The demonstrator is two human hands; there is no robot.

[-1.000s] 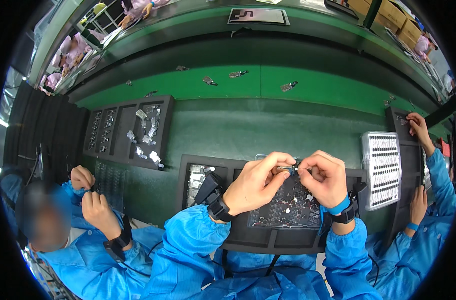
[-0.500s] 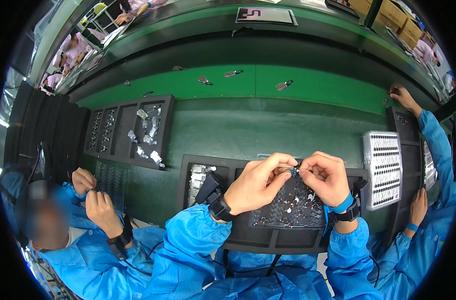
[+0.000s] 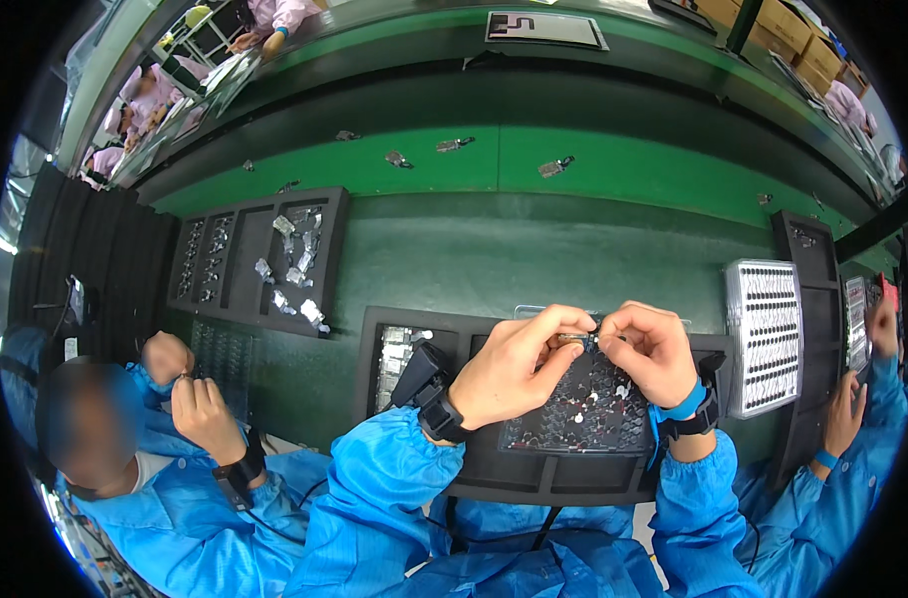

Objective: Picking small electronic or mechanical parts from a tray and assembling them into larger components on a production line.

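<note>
Two hands meet above the black tray [image 3: 494,473] at the near edge of the green surface [image 3: 533,259]. The left hand [image 3: 518,364] and the right hand [image 3: 653,349] pinch a small metal part [image 3: 576,339] between their fingertips, each grip closed narrow on one end of it, the part held just over the tray's middle compartment. That compartment is filled with a heap of small dark pieces [image 3: 583,409]; the compartment left of it holds pale metal bits [image 3: 399,354]. Both wrists wear dark straps, and blue sleeves cover the forearms. Right of the tray stands a white gridded rack [image 3: 768,334], touching a tall black holder [image 3: 812,299]. Far left of the tray lies a second black tray [image 3: 240,299] with scattered silver parts [image 3: 292,269]. Beyond the tray, loose clips [image 3: 553,167] lie on the brighter green strip. Left of the tray, another person's hands [image 3: 190,384] are raised close together; a third person's hand [image 3: 844,414] shows at the right.
</note>
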